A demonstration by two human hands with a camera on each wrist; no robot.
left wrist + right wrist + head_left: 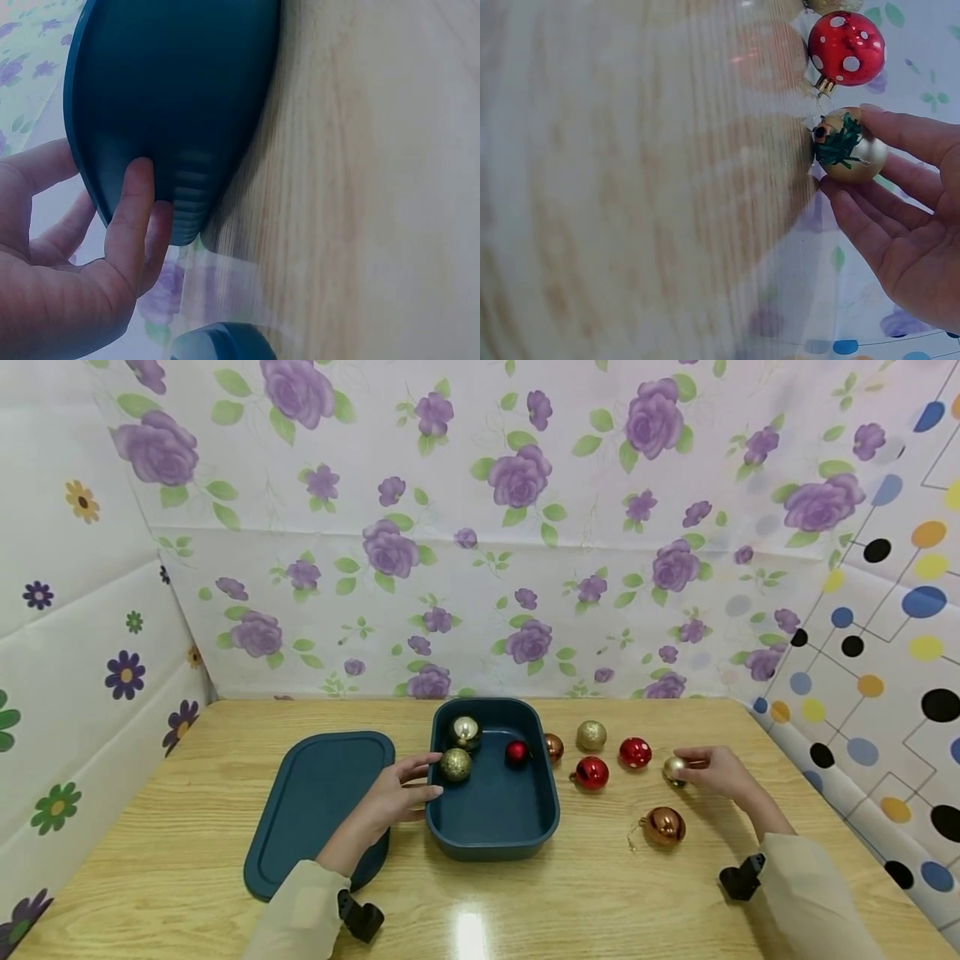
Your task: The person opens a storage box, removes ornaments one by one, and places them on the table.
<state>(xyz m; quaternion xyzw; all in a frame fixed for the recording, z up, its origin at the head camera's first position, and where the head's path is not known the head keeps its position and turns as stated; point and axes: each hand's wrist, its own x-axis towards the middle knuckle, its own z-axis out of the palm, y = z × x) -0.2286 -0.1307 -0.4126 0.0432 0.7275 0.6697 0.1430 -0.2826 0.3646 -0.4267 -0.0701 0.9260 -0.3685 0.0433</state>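
Note:
My left hand (390,795) is at the left side of a dark teal box (551,806), its relaxed fingers (133,210) touching the outer wall and rim. Inside the box are a shiny gold bauble (465,732), a glittery gold bauble (455,765) and a small red bauble (516,752). On the right, my right hand (712,770) holds a gold bauble (853,154) with a green decoration between thumb and fingertips, close to the table. A red bauble with white dots (847,49) lies just beyond it.
A teal lid (318,797) lies flat left of the box. Right of the box are a glittery gold bauble (591,736), a plain red bauble (591,773), a copper bauble (553,747) beside the wall and another copper bauble (664,827) nearer the front. Patterned cloth (450,568) surrounds the wooden table.

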